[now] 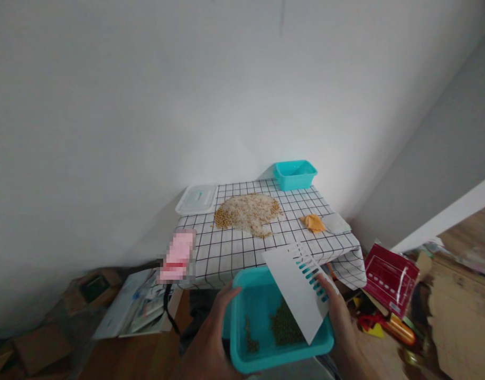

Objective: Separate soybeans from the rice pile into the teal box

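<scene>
My left hand [213,335] is closed on the left wall of a teal plastic container [238,353], its thumb over the rim. Small green beans [284,326] lie inside, in a heap near the middle and a few at the left. My right hand [336,311] grips a white card [292,285] with a row of slots along one side. The card slants across the container's right part and covers some of the inside. Whether the right hand also bears on the container is hard to see. The container is in front of the table's near edge.
On the table's checked cloth [222,258] lies a spread pile of white grains and tan beans [248,211]. Around it are a clear lid [197,199], a second teal container [296,179], an orange cloth [314,222] and a blurred pink object [178,256]. A red package [391,277] is right.
</scene>
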Demonstrator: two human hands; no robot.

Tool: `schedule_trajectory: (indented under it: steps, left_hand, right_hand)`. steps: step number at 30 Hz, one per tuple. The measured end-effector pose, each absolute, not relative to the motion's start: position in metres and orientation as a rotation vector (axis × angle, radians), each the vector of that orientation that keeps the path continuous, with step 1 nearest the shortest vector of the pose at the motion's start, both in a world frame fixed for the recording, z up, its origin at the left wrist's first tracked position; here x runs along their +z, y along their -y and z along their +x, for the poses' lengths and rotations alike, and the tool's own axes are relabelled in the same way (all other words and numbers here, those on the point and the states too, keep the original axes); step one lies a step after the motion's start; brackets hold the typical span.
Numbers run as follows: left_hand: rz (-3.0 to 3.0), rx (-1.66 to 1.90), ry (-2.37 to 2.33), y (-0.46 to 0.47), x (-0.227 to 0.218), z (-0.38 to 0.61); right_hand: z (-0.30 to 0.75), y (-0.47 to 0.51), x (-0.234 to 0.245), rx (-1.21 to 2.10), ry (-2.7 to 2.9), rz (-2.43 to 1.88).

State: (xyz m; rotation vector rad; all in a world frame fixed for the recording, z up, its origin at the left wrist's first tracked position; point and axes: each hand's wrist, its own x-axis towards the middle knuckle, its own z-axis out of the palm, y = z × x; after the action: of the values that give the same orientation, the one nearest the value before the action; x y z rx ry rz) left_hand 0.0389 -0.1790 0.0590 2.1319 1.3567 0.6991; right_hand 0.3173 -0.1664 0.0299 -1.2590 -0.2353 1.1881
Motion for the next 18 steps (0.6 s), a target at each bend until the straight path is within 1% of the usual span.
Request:
schedule_trajectory:
  steps: [3, 7, 10, 14, 18]
  left_hand:
    - [2.147, 0.668, -1.305, 0.171, 0.067, 0.044]
    - [2.093, 0.564, -1.332, 0.164, 0.080, 0.054]
    - [2.150, 0.563, -1.373, 0.157, 0.084, 0.058]
    - [2.223, 0.572, -1.332, 0.148, 0.074, 0.057]
    - [2.142, 0.528, -1.326, 0.148, 0.049, 0.052]
  right_hand:
    - [0.313, 0.162, 0.034, 1.278, 0.122, -1.246]
    - [0.312, 0.156, 0.034, 1.255, 0.150, -1.258]
    - [0.317, 0.152, 0.032, 1.217, 0.201, -1.299]
    - [0.330, 0.145, 0.030, 1.248, 0.191, -1.305]
    - [0.348, 0.138, 0.029, 1.341, 0.162, -1.317]
